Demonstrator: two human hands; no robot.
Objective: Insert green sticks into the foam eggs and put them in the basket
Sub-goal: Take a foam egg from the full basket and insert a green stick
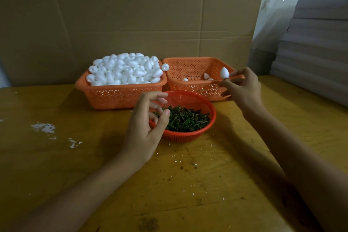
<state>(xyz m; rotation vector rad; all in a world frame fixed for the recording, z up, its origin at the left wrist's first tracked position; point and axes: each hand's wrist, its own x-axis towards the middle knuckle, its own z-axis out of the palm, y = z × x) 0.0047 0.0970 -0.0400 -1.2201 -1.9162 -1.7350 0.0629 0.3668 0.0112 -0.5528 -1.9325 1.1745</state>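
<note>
Right hand [243,88] holds one egg [224,72] over the right basket [197,89]; left hand [148,118] over the sticks [186,119].
Right hand: thumb and fingertips pinch the egg at its lower end, egg upright, just above the basket's front right rim. A few eggs [206,75] lie on that basket's floor. Left hand: fingers half curled, thumb close to fingertips, above the near left side of the red bowl [188,134] that holds the sticks; cannot tell whether it pinches a stick. Left basket [120,97] touches the right one and is heaped with white eggs; one stray egg [165,67] sits where the two rims meet. Bowl stands just before both baskets on the wooden table [207,184]. White crumbs [43,128] lie to the left. Cardboard [131,15] stands behind.
</note>
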